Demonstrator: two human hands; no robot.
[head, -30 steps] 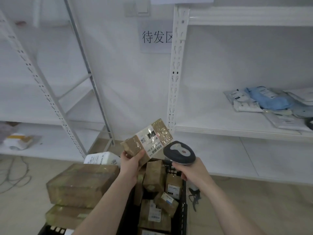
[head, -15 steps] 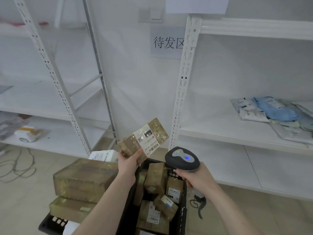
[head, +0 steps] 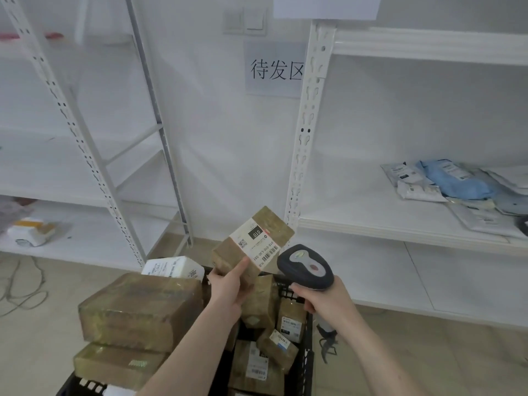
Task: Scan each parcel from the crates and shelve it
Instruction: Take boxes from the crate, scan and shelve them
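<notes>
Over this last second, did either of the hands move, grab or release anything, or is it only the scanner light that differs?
Nothing was grabbed or released. The scanner light showed blue half a second ago; now a red dot shows. The left hand still holds the labelled parcel up, the right hand still grips the scanner beside its barcode. Most apparent shift is head movement.

Right shelf [head: 371,218]: white board — mailer bags [head: 445,184], grey and blue, heaped at its right end.
Left shelf [head: 94,238]: white package [head: 31,232].
Floor [head: 37,338]: loose cables [head: 20,287].
</notes>
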